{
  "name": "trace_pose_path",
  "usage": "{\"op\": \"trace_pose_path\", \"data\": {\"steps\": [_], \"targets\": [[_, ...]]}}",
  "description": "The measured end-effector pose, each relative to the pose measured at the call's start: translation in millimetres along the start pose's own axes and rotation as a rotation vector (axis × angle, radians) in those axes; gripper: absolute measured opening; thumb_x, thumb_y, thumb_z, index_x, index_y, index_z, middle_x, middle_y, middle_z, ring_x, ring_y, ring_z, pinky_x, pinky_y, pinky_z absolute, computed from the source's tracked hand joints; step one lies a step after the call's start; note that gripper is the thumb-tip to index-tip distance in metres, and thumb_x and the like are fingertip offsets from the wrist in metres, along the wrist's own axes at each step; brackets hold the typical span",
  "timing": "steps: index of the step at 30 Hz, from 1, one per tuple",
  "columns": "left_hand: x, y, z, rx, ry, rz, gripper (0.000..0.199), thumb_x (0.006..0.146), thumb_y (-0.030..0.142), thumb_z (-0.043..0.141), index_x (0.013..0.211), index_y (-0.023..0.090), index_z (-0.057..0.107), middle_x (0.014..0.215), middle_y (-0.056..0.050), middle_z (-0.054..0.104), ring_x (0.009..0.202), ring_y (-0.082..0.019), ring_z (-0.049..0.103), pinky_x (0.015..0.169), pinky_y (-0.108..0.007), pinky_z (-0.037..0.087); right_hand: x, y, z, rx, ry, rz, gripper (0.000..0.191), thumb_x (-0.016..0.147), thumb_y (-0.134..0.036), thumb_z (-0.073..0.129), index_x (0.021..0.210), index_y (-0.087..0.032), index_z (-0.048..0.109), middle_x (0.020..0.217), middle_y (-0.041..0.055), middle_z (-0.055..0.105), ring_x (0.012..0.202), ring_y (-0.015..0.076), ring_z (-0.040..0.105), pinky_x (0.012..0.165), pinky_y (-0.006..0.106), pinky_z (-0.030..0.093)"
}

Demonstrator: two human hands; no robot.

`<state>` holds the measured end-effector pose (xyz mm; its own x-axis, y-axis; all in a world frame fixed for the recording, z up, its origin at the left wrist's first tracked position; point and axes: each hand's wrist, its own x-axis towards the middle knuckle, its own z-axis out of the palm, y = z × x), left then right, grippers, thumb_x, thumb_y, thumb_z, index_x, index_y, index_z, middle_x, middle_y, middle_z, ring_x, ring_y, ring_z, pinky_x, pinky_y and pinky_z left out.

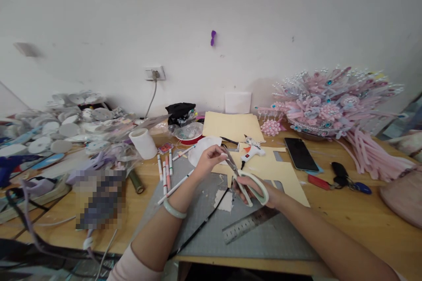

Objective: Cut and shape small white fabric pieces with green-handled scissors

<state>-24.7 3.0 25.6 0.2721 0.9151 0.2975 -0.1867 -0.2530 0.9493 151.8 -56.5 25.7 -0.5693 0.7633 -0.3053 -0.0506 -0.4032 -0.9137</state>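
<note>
In the middle of the head view, my right hand [252, 184] grips a pair of scissors [231, 164] by its pale green loop handles. The blades point up and away, toward my left hand. My left hand [211, 160] is closed in a pinch right beside the blade tips. Something small and whitish seems to be at its fingertips, too small to name. Below the hands, a grey cutting mat [198, 237] carries a steel ruler [244, 227] and a small cream scrap [224, 199]. A white glue gun [252, 153] lies just beyond the scissors.
Several markers [167, 169] lie left of my hands, near a white roll [143, 143]. Cream card sheets [231, 124] lie behind. On the right are a phone [300, 153], keys [341, 175] and a pink beaded headdress [329, 105]. A black cable [198, 228] crosses the mat.
</note>
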Motion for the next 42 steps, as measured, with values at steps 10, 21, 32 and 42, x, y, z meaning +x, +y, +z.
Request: {"op": "trace_pose_path", "data": {"steps": [10, 21, 32, 42], "targets": [[0.4, 3.6, 0.8, -0.149, 0.039, -0.099, 0.036, 0.053, 0.027, 0.074, 0.073, 0.019, 0.046, 0.062, 0.005, 0.055, 0.059, -0.009, 0.053, 0.060, -0.022, 0.041, 5.6, 7.7, -2.8, -0.072, 0.042, 0.069, 0.036, 0.065, -0.052, 0.057, 0.062, -0.017, 0.052, 0.048, -0.0036, 0.049, 0.040, 0.0086, 0.044, 0.041, 0.022, 0.033], [1.2, -0.4, -0.1, -0.211, 0.028, -0.096, 0.037, 0.052, 0.024, 0.076, 0.075, 0.018, 0.047, 0.068, 0.004, 0.057, 0.064, -0.009, 0.054, 0.063, -0.021, 0.041, 3.2, 8.3, -0.8, -0.064, 0.053, 0.055, 0.036, 0.067, -0.052, 0.056, 0.062, -0.017, 0.052, 0.047, -0.0045, 0.048, 0.037, 0.0070, 0.043, 0.039, 0.020, 0.033], [-1.7, -2.1, 5.8, -0.303, 0.010, -0.180, 0.029, 0.055, 0.029, 0.075, 0.072, 0.014, 0.057, 0.067, 0.001, 0.057, 0.063, -0.009, 0.051, 0.063, -0.022, 0.038, 7.0, 6.7, 6.0, -0.257, 0.181, 0.018, 0.032, 0.063, -0.046, 0.055, 0.056, -0.016, 0.047, 0.039, -0.0059, 0.045, 0.031, 0.0070, 0.042, 0.032, 0.018, 0.034], [-4.2, -2.9, 7.1, -0.380, 0.000, -0.228, 0.023, 0.056, 0.027, 0.074, 0.068, 0.013, 0.063, 0.066, -0.001, 0.059, 0.065, -0.011, 0.053, 0.067, -0.024, 0.039, 13.8, 14.3, 4.4, -0.329, 0.252, 0.042, 0.028, 0.064, -0.040, 0.055, 0.053, -0.018, 0.042, 0.037, -0.0068, 0.043, 0.029, 0.0067, 0.043, 0.030, 0.017, 0.032]]}}
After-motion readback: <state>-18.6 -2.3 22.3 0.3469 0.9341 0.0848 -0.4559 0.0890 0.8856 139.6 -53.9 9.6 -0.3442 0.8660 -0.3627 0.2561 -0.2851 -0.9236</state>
